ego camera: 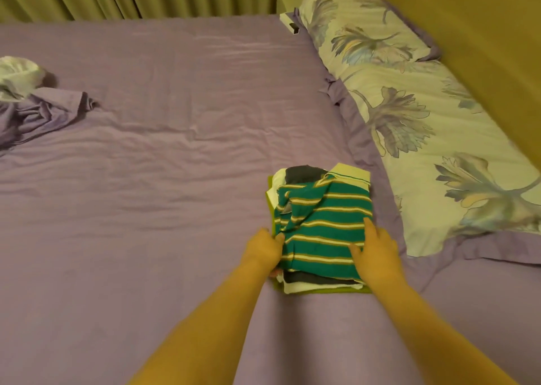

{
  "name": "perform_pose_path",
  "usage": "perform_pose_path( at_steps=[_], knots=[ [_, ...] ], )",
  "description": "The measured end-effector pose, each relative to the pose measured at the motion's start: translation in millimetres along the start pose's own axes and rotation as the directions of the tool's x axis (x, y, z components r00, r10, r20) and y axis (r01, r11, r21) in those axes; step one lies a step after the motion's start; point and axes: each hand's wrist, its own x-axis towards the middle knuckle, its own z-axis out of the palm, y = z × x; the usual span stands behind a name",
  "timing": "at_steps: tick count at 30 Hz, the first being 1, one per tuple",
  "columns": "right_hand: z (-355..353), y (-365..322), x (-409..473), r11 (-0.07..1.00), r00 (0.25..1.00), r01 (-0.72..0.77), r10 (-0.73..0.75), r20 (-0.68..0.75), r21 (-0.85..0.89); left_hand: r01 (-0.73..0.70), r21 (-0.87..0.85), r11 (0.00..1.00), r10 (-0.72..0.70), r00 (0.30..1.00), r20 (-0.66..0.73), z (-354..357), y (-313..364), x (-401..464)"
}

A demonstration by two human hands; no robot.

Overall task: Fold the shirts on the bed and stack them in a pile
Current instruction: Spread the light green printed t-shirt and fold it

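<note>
two hands (265, 248) (377, 248), one shirt pile (323, 226)

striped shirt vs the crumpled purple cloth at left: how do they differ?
The striped shirt is green with cream stripes; the purple cloth is plain purple. The shirt is folded fairly flat on top of the pile; the cloth lies bunched straight on the sheet. The left hand and right hand touch the shirt; nothing touches the cloth. Both are on the bed.

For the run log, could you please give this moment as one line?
stage: stacking | left hand: at pile's left edge | right hand: flat on striped shirt | pile: beside pillow
</note>
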Motion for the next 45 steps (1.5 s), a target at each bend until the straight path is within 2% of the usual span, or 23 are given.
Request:
perform_pose_path(
  at_steps=[3,6,11,16,22,25,33,40,45],
  knots=[
    [-7.0,-15.5,-24.4,0.977,0.998,0.064,-0.062,0.016,-0.204,-0.045,0.151,0.988,0.040,0.999,0.036,-7.7,-12.4,-20.5],
    [-10.3,-32.2,-57.1,0.948,0.988,0.141,-0.115,0.104,-0.285,-0.066,0.211,0.975,0.062,0.998,0.028,-16.9,-29.3,-47.4],
    [-21.7,-65.7,-118.7,0.918,0.951,0.259,-0.188,0.246,-0.300,-0.061,0.295,0.954,0.061,0.998,0.009,-44.9,-51.5,-108.3],
    [-34.2,-100.3,-178.0,0.872,0.909,0.389,-0.310,0.280,-0.297,-0.046,0.283,0.958,0.058,0.998,-0.034,-80.7,-75.3,-173.2],
    [-41.9,-157.3,-255.7,0.805,0.844,0.521,-0.435,0.315,-0.284,0.007,0.352,0.936,0.032,0.994,-0.104,-126.7,-125.4,-265.1],
    [-35.9,-185.8,-299.3,0.772,0.801,0.582,-0.489,0.346,-0.256,0.043,0.364,0.930,0.013,0.989,-0.149,-147.8,-166.7,-310.8],
    [-4.4,-268.6,-445.2,0.600,0.658,0.751,-0.645,0.390,-0.275,0.161,0.358,0.920,-0.079,0.969,-0.233,-207.6,-306.2,-433.1],
    [50.1,-338.5,-602.6,0.538,0.576,0.814,-0.695,0.430,-0.221,0.233,0.294,0.927,-0.121,0.927,-0.355,-253.9,-442.9,-545.9],
    [77.1,-381.4,-683.1,0.500,0.518,0.850,-0.735,0.438,-0.167,0.275,0.246,0.930,-0.151,0.891,-0.428,-282.9,-515.6,-611.0]
  ],
)
